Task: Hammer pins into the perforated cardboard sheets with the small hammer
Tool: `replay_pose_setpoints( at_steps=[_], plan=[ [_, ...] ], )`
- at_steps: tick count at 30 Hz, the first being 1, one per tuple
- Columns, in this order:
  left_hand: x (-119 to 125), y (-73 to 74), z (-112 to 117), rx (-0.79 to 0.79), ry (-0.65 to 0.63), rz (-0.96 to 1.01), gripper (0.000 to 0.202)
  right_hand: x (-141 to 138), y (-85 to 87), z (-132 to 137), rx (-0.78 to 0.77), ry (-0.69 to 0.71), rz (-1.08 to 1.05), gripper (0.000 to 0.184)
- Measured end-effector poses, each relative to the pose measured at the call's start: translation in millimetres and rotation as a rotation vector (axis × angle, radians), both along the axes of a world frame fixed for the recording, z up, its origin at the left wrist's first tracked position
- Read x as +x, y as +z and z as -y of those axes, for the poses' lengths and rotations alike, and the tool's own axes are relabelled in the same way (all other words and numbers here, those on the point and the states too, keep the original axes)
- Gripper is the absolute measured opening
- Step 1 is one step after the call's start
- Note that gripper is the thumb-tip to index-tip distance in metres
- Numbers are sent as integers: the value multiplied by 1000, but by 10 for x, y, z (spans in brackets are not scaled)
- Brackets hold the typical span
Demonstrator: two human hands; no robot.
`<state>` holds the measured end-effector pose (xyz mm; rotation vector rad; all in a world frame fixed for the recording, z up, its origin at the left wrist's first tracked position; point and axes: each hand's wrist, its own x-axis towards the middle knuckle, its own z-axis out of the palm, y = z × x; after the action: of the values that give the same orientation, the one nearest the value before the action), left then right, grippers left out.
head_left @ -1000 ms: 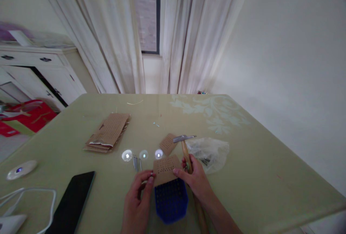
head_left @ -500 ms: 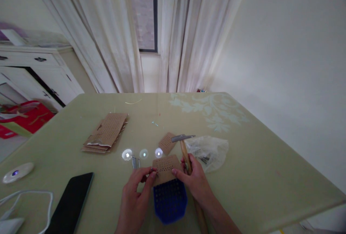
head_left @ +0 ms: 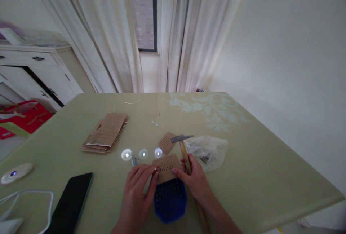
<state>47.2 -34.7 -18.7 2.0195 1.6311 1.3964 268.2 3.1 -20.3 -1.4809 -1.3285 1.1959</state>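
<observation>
A small piece of cardboard [head_left: 168,162] punched with rows of holes rests over the back part of an upturned blue plastic basket [head_left: 171,201]. At the cardboard's left edge my left hand [head_left: 139,189] is closed, pinching a nail [head_left: 155,169] whose shiny head shows between thumb and finger. My right hand [head_left: 195,174] is wrapped round the wooden handle of a hammer [head_left: 183,147], its thumb pressing on the cardboard's right side. The hammer head points away from me. Several nails [head_left: 135,160] lie just beyond my left hand.
Another punched cardboard piece [head_left: 165,142] lies behind the hammer head. A clear plastic bag [head_left: 212,151] with dark bits inside is at right. Stacked cardboard [head_left: 106,133], a black phone [head_left: 71,201], a white cable [head_left: 29,191] and a white oval device [head_left: 16,173] lie at left.
My left hand has turned, its fingers now curling over the cardboard's left edge, with the nail's head showing at the fingertips. The right hand, hammer and cardboard stay about where they were.
</observation>
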Motion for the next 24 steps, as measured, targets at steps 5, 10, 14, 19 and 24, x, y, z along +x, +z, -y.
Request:
replay_pose_setpoints(
  at_steps=[5, 10, 14, 19, 24],
  plan=[
    [-22, -46, -20, 45, -94, -77, 19, 261, 273, 47, 89, 37, 110, 47],
    [16, -44, -24, 70, -109, -65, 19, 556, 842, 184, 44, 385, 322, 45],
    [55, -41, -26, 85, -103, -69, 21, 546, 1181, 218, 125, 457, 494, 35],
    [74, -70, -25, 111, -88, -59, 24, 418, 1217, 165, 116, 553, 600, 33],
    [83, -110, -24, 142, -72, -46, 23, 391, 1208, 136, 145, 585, 676, 35]
  ],
)
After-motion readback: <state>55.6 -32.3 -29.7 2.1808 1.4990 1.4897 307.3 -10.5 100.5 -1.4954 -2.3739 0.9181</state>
